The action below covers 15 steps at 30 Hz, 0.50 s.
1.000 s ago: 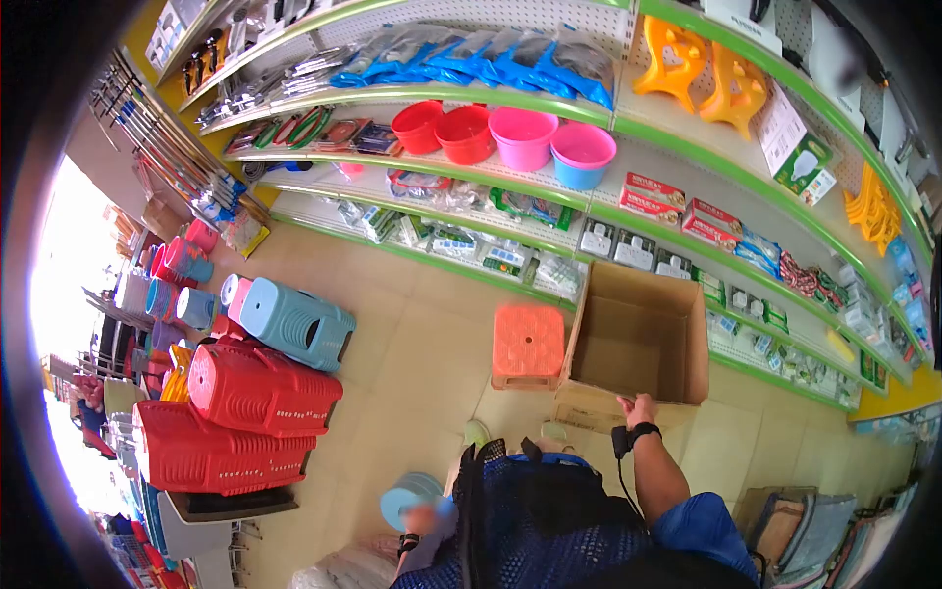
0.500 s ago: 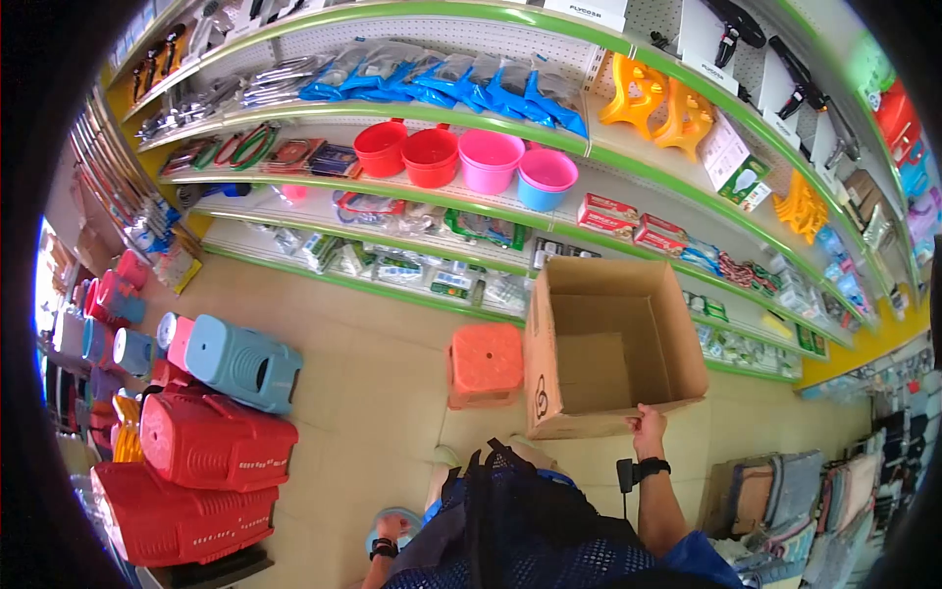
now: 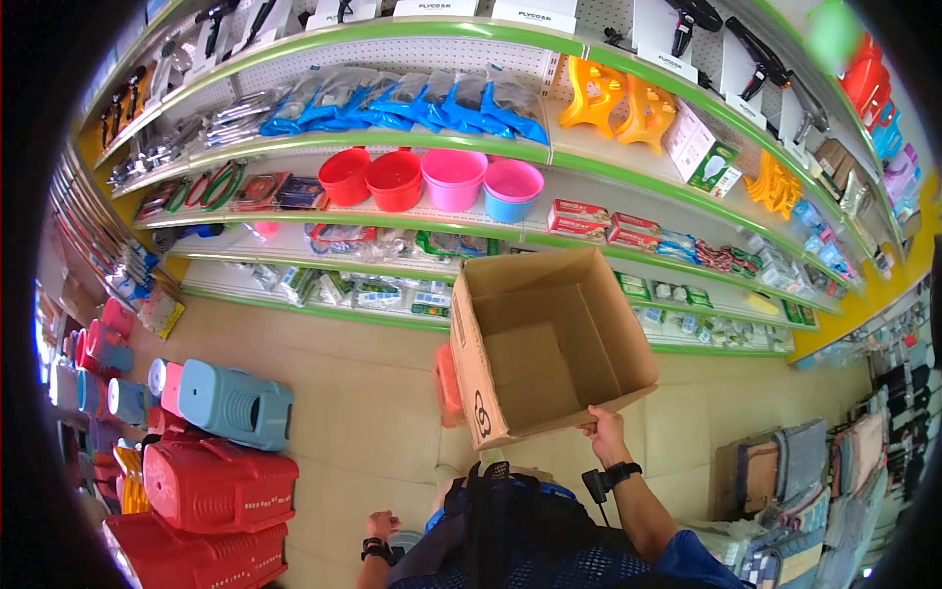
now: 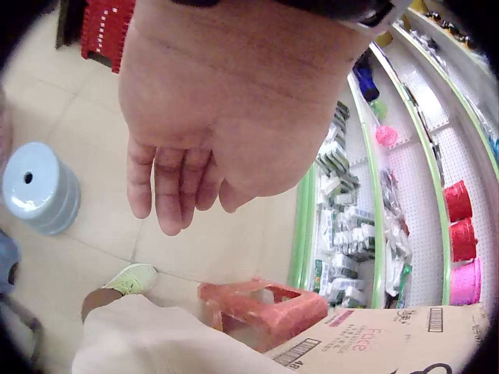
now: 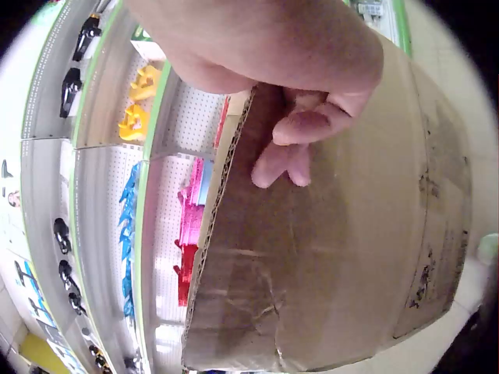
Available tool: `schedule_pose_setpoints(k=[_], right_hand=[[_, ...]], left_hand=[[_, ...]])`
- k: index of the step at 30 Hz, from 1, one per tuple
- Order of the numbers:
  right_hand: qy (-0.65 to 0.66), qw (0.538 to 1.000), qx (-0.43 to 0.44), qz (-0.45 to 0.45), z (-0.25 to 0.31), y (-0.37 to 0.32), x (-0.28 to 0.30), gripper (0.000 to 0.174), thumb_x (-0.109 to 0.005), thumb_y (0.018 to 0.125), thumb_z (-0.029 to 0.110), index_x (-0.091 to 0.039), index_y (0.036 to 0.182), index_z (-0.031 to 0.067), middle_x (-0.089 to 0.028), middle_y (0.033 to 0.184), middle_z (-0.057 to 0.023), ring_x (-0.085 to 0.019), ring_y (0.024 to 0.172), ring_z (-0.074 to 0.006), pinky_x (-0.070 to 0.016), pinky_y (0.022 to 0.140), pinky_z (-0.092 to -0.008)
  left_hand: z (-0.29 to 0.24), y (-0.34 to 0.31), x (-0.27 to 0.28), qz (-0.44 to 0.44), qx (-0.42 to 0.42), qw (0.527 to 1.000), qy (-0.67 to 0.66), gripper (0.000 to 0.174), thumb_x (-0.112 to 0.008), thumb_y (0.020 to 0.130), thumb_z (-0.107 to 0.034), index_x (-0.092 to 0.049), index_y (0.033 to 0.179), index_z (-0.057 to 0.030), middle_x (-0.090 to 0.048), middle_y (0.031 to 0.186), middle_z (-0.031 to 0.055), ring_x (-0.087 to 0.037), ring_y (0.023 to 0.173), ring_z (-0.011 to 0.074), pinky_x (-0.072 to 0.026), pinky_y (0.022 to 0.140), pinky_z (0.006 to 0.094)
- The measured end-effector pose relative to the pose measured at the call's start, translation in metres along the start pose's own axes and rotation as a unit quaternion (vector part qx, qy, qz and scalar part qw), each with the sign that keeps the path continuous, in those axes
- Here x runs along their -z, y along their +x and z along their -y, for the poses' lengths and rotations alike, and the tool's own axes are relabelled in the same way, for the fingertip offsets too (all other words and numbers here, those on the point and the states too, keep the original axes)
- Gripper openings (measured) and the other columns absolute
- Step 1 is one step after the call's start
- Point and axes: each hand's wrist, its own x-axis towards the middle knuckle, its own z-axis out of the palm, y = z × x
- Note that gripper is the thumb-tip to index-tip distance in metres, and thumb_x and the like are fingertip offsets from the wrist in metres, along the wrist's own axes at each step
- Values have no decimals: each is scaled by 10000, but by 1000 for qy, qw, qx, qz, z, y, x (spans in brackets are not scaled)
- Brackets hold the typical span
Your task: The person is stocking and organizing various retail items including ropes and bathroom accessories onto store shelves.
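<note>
An empty cardboard box (image 3: 478, 373) with its open top facing up hangs in front of the person. My right hand (image 3: 605, 434) grips its near rim; in the right wrist view curled fingers (image 5: 292, 144) lie over the box wall. My left hand (image 3: 381, 525) hangs low at the person's side, holding nothing, its fingers (image 4: 168, 187) loosely bent in the left wrist view. An orange plastic stool (image 3: 448, 388) stands on the floor, mostly hidden behind the box's left side in the head view.
Long shelves (image 3: 383, 226) run across the front, bearing red buckets (image 3: 394, 182), pink buckets and packaged goods. Stacked red stools (image 3: 221, 481) and a blue stool (image 3: 231, 402) stand left. Folded mats (image 3: 785, 471) lie at the right. A light-blue round stool (image 4: 43, 187) sits near the left hand.
The box has shifted left with the right hand on its rim, rising and now covering most of the orange stool. The left hand stays low, and the head view has turned a little rightward.
</note>
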Motion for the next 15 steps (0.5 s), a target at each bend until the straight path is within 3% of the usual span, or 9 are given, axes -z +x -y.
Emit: schedule_pose_setpoints(k=[4,6,7,8,9,10,12,13,15], right_hand=[[-27,998,-37,47,-14,12,-42,114,-692,879,93,-639,886,-8,-682,741,-140,-708,607,-291,-452,449,-316],[-35,996,-52,59,-22,16,-55,115,-681,885,94,-633,887,-11,-686,765,-148,-713,618,-308,-451,450,-320],[-53,995,-61,59,-27,19,-59,117,-669,892,96,-627,888,-14,-689,789,-157,-719,629,-324,-451,452,-324],[-49,994,-69,63,-30,26,-59,117,-669,892,96,-627,888,-14,-689,789,-157,-719,629,-324,-451,452,-324],[-41,992,-95,76,-32,36,-58,130,-660,900,101,-611,921,-17,-691,842,-167,-724,652,-336,-457,461,-326],[-33,988,-123,88,-35,43,-57,145,-650,909,107,-595,953,-20,-692,896,-178,-728,674,-348,-463,470,-328],[-10,980,-168,102,-49,60,-58,165,-644,919,113,-573,986,-20,-686,947,-183,-733,716,-360,-479,494,-325],[12,974,-196,113,-55,63,-60,187,-638,928,118,-551,1020,-19,-681,998,-188,-738,758,-372,-495,518,-322],[18,967,-210,145,-57,57,-79,210,-620,948,122,-520,1064,-21,-671,1033,-192,-736,846,-396,-524,571,-329]], left_hand=[[0,-11,6,9,25,996,-87,208,-594,944,-201,-621,1019,-9,-705,858,144,-702,743,268,-594,630,421],[24,-12,12,47,-142,976,158,214,-583,950,-223,-642,986,-20,-710,847,146,-708,758,273,-592,631,432],[23,-24,12,50,-206,914,346,240,-595,942,-265,-661,980,-37,-719,855,136,-712,779,273,-587,659,446],[21,-37,12,30,-273,814,512,266,-608,935,-306,-679,975,-54,-729,863,126,-717,801,274,-583,687,459],[28,-37,15,39,-296,645,704,283,-620,918,-340,-697,974,-73,-738,879,124,-721,817,291,-579,715,476],[37,-37,15,34,-287,644,708,283,-620,918,-340,-697,974,-73,-738,879,124,-721,817,291,-579,715,476],[65,-54,23,-26,-223,771,596,301,-631,859,-396,-727,913,-116,-740,926,143,-713,842,351,-567,772,498],[69,-64,27,-41,-190,800,568,305,-627,866,-393,-722,926,-110,-740,924,141,-714,841,345,-567,765,495],[66,-74,27,-43,-153,809,566,311,-617,881,-388,-712,951,-100,-738,919,137,-714,839,334,-566,752,489]])
